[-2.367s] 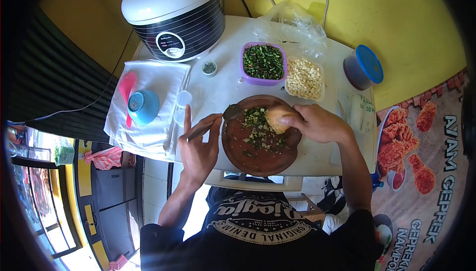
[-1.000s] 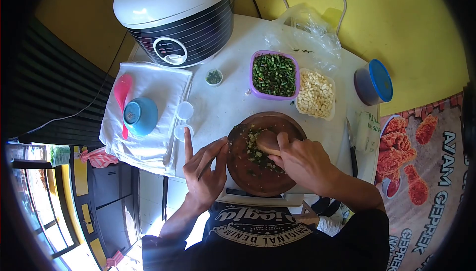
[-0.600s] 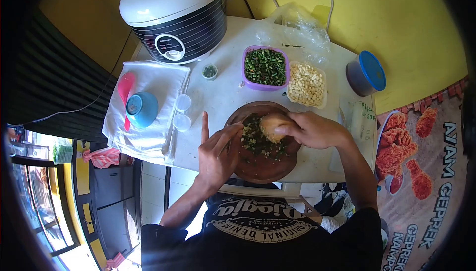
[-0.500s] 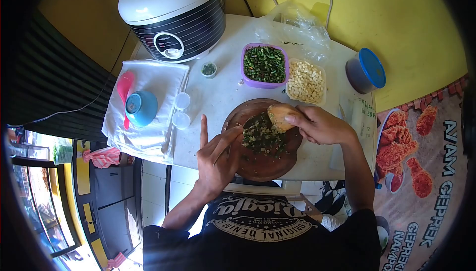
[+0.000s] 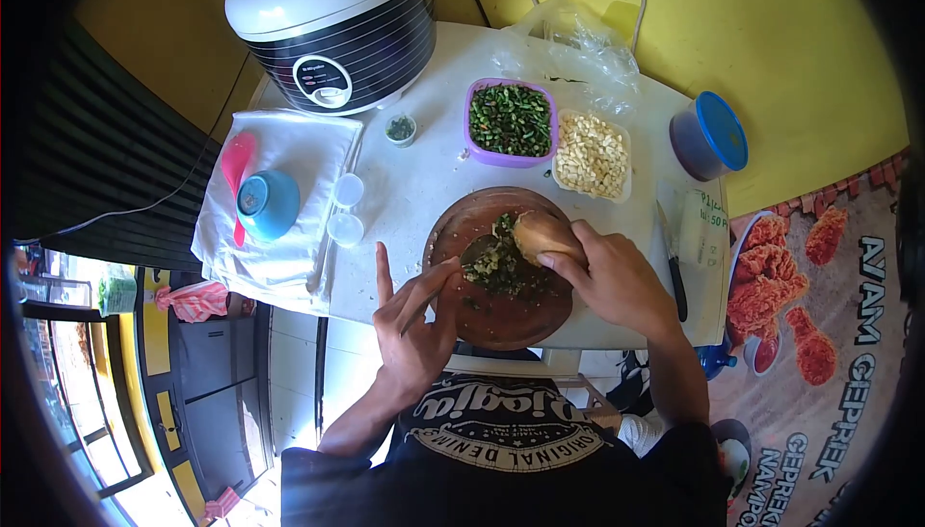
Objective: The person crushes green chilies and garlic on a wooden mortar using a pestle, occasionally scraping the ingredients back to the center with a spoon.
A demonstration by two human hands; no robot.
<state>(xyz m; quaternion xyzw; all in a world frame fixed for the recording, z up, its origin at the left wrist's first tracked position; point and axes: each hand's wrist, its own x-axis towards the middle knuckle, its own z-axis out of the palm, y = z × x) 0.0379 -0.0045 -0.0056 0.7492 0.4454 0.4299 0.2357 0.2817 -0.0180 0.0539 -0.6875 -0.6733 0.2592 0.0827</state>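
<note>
My left hand point(image 5: 418, 313) pinches a thin metal spoon point(image 5: 476, 251), one finger raised. The spoon's bowl dips into the left side of a crushed green and pale mixture point(image 5: 503, 273). That mixture lies in a round brown mortar point(image 5: 462, 320) near the table's front edge. My right hand point(image 5: 621, 281) is wrapped round a light wooden pestle point(image 5: 540, 235), whose thick end leans into the upper part of the mixture. Behind the mortar stand a purple tub of chopped green pieces point(image 5: 510, 120) and a clear tub of chopped pale pieces point(image 5: 592, 154).
A rice cooker point(image 5: 337, 36) stands at the back left. Folded white cloth point(image 5: 303, 156) carries a blue bowl point(image 5: 268, 205) and a pink spoon point(image 5: 237, 166). Small cups point(image 5: 346, 229) stand nearby. On the right are a knife point(image 5: 677, 276) and a blue-lidded container point(image 5: 708, 137).
The spoon's bowl has come into clearer view against the mixture. My right hand has shifted slightly left and down with the pestle, and the knife on the right shows more. The view has shifted slightly.
</note>
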